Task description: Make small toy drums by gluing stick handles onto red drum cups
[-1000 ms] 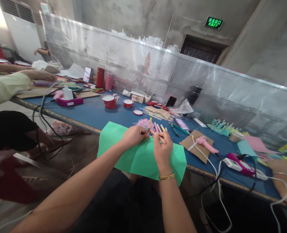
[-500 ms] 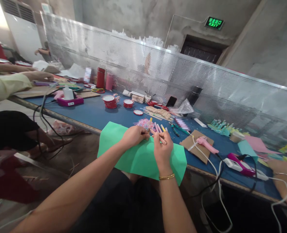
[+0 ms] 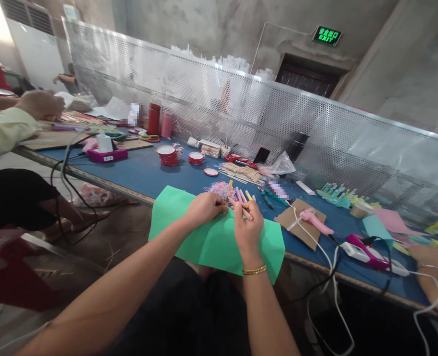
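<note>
Looking forward and down from the head (the only view), sitting close over both hands (image 3: pixel 226 215) at the table (image 3: pixel 141 173) edge, facing the mesh screen (image 3: pixel 241 113).

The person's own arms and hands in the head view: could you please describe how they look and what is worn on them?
Both forearms are bare, with no sleeves in view. The right hand has a thin gold beaded bracelet at its wrist. The left hand wears no jewellery or glove.

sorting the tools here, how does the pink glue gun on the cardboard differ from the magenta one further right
The pink glue gun is pale pink all over and lies on a brown cardboard sheet. The magenta glue gun is darker, with white parts, and lies straight on the blue table, nearer its edge. Both lie flat and have cords attached.
</note>
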`<move>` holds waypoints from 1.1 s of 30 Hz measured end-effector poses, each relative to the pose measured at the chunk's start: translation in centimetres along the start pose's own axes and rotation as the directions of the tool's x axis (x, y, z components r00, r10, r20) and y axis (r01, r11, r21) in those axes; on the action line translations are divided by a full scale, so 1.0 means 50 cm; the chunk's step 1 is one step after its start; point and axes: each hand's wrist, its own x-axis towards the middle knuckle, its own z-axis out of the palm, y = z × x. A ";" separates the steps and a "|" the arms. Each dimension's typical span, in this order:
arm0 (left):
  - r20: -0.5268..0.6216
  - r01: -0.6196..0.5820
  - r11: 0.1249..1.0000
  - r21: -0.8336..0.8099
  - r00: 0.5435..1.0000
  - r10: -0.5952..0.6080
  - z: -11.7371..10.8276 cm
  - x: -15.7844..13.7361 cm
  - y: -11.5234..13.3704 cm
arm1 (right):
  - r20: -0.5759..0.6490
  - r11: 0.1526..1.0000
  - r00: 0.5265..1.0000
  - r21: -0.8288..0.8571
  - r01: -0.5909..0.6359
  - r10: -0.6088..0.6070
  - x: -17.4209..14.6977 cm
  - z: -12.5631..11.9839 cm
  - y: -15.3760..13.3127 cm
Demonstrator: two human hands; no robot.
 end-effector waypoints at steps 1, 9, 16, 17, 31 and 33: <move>0.000 0.002 1.000 0.002 1.000 -0.002 0.000 0.000 0.000 | 0.001 1.000 1.000 -0.001 0.000 0.000 0.001 0.000 0.000; 0.009 0.010 1.000 0.000 1.000 -0.010 -0.005 -0.002 0.006 | -0.012 1.000 1.000 -0.011 -0.017 0.016 0.001 0.002 -0.002; 0.015 0.009 1.000 -0.019 1.000 -0.009 -0.007 -0.002 0.006 | -0.038 0.999 0.999 -0.029 -0.029 0.028 0.000 -0.003 -0.004; 0.017 0.018 1.000 -0.018 1.000 -0.017 -0.007 -0.001 0.006 | -0.035 0.999 0.999 -0.026 -0.027 0.026 0.000 -0.004 -0.005; 0.020 0.009 1.000 -0.011 1.000 -0.009 -0.006 -0.001 0.006 | -0.002 0.999 0.999 -0.005 -0.034 0.034 -0.002 -0.002 0.000; 0.021 0.008 1.000 -0.020 1.000 -0.007 -0.006 0.000 0.006 | 0.019 0.999 0.999 -0.020 -0.027 0.027 -0.002 -0.002 0.000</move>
